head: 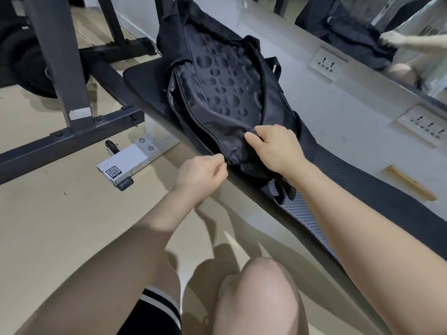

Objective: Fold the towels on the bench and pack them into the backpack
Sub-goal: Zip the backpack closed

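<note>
Head view: a black backpack point(217, 93) lay on the table point(362, 184). Its zipper end was pinched by the left hand point(200, 175), its fabric gripped by the right hand point(273, 148). Zipping seemed underway; steady pulling was judged next.

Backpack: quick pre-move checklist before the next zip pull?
1. Backpack lies flat on the bench: ok.
2. Left hand pinches at the zipper line on the near corner: ok, though the pull tab itself is hidden by the fingers.
3. Right hand grips the near fabric to brace the bag: ok.
4. Zipper track ahead free of snagged cloth: cannot tell; dark fabric hides it.
5. Towels packed inside: cannot tell; none in view on the bench, and the bag's inside is not visible.
6. Straps clear of the zipper: ok; they hang off the near end.
</note>
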{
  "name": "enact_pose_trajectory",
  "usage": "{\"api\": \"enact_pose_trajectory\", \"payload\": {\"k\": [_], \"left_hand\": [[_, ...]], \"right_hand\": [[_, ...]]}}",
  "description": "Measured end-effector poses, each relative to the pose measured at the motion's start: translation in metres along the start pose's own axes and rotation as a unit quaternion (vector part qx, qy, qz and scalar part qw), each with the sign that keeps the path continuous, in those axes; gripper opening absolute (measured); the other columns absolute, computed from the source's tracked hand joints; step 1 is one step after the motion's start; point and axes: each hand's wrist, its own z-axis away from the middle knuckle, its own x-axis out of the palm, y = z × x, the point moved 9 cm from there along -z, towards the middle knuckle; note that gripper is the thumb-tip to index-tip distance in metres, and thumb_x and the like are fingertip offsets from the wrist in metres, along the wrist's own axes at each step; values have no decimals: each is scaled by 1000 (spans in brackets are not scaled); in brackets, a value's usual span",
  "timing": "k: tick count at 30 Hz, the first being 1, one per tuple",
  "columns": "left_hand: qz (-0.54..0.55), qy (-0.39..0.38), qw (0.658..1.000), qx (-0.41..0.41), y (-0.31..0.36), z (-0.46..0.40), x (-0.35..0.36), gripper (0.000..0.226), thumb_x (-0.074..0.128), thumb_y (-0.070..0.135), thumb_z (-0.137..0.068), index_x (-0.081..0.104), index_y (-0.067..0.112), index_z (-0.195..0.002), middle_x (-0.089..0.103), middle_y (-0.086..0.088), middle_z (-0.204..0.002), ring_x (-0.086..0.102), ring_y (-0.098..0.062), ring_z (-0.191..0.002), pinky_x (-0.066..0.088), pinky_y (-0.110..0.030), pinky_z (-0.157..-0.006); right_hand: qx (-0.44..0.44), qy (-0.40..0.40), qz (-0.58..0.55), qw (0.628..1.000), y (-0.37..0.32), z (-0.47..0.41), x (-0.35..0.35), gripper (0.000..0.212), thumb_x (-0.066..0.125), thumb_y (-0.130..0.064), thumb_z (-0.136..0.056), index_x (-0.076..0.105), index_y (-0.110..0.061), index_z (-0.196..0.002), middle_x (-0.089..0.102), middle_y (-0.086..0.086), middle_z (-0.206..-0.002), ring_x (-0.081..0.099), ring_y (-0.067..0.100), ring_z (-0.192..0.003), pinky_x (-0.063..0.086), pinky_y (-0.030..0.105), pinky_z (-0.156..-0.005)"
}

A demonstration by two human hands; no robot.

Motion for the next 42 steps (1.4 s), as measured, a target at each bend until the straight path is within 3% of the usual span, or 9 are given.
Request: {"api": "enact_pose_trajectory", "payload": {"k": [3, 5, 9, 15, 19, 24, 30, 36, 42], "left_hand": [[76, 42, 994, 69, 12, 10, -10, 30, 30, 35, -84, 34, 13, -63, 30, 4, -54, 43, -26, -61, 31, -34, -53], [121, 84, 986, 84, 13, 12, -18, 34, 32, 31, -83, 41, 5, -63, 36, 2, -57, 39, -19, -61, 34, -36, -54], [180, 120, 972, 88, 18, 12, -25, 34, 38, 21, -86, 43, -3, -63, 43, -12, -57, 35, -18, -60, 28, -33, -54], [-18, 157, 975, 153, 3, 6, -35, 32, 46, 19, -84, 49, 4, -56, 48, -11, -48, 47, -28, -49, 36, -32, -50], [-4, 163, 986, 26, -58, -9, -63, 39, 39, 31, -87, 51, 3, -63, 48, -15, -55, 50, -31, -60, 25, -34, -57], [63, 168, 983, 27, -38, -15, -68, 35, 34, 27, -90, 48, 0, -72, 52, -14, -65, 49, -31, -66, 35, -41, -63], [10, 173, 985, 14, -53, -9, -76, 37, 36, 33, -94, 55, 3, -85, 60, -13, -78, 55, -34, -77, 38, -38, -62], [20, 192, 972, -136, -95, -42, -101, 28, 40, 29, -97, 54, 6, -88, 60, -15, -79, 53, -36, -81, 37, -38, -66], [169, 181, 960, -132, -91, -47, -94, 20, 48, 24, -95, 55, 9, -85, 48, 0, -59, 47, -25, -66, 34, -33, -63]], "right_hand": [[-17, 14, 52, 998, -10, 11, 15, 41, 33, -37, -98, 34, -13, -64, 54, 11, -81, 48, 34, -91, 30, 37, -70], [-60, -3, 44, 997, -19, 17, 20, 39, 41, -47, -93, 48, -9, -94, 57, 13, -104, 46, 34, -103, 36, 41, -77], [-133, -18, 185, 974, -28, 22, 24, 51, 70, -46, -73, 49, -7, -98, 56, 11, -100, 51, 32, -97, 38, 40, -74], [-62, -4, 164, 985, -16, 19, 18, 19, 56, -14, -87, 42, -7, -98, 50, 13, -107, 51, 32, -96, 28, 34, -64], [-44, -30, 193, 980, -2, 23, 17, 28, 57, -12, -85, 29, -13, -86, 51, 13, -102, 52, 33, -94, 29, 35, -66], [-11, -17, 91, 996, -20, 19, 3, 54, 56, -63, -77, 44, -14, -97, 50, 3, -101, 47, 25, -95, 33, 38, -77], [-93, -9, 143, 985, -82, -12, 7, 21, 38, -31, -98, 42, -10, -94, 53, 11, -106, 55, 35, -92, 32, 35, -63], [-81, -86, 147, 982, -72, -11, 18, 20, 41, -32, -96, 35, -16, -86, 52, 8, -101, 54, 33, -93, 32, 33, -65], [-174, -42, 33, 983, -118, -59, 0, 40, 54, -36, -90, 47, -22, -128, 46, 6, -118, 51, 24, -102, 46, 36, -78]]}}
